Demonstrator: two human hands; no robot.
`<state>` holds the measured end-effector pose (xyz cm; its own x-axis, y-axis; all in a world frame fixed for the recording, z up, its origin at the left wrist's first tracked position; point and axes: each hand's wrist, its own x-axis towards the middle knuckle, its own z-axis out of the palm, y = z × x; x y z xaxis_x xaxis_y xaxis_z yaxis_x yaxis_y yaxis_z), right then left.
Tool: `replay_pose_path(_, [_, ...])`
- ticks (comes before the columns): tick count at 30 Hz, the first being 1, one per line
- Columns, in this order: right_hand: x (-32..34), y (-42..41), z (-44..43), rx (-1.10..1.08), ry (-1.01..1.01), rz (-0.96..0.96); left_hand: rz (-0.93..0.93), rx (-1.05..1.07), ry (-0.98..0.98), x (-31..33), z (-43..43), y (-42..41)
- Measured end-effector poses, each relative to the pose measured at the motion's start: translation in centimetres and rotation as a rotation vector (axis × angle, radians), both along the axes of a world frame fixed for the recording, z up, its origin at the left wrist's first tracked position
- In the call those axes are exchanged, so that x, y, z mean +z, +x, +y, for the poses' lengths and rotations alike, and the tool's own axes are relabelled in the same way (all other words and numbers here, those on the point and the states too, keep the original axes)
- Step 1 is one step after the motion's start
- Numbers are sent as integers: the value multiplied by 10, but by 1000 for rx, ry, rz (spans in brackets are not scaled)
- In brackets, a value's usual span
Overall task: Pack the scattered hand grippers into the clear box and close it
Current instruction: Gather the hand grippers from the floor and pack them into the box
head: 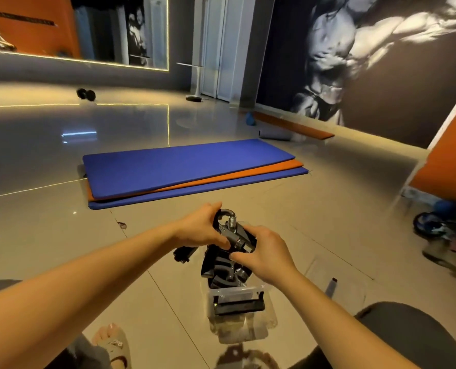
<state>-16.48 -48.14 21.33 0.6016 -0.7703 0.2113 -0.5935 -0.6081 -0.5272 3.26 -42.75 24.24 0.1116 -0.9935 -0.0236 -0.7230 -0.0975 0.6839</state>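
While both hands pinch one hand gripper (231, 233) just above the clear box (241, 310), left hand (204, 230) and right hand (265, 255) clasp its stiff, seemingly hefty handles, avoiding the spring.

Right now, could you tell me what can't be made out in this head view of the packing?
- How many hand grippers are in the clear box: they overlap, and the right hand covers some.
- The box's far end: hidden behind both hands.
- What the dark piece under the left hand belongs to.
- The items at the right edge: blurred.
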Motion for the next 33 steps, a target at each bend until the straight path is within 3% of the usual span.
replay_pose_path(6, [-20,12,-41,-90,-64,-20,25,18,-135,-27,-48,11])
replay_pose_path(10, [-39,9,-68,-145,-47,48,-81,-35,-119,-43,-77,15])
replay_pose_path(25, [-77,19,-146,-171,32,179,-70,-71,-57,-97,-172,54])
replay_pose_path(33, [-91,-4,-176,-276,95,229,-328,-140,-25,-117,-200,66])
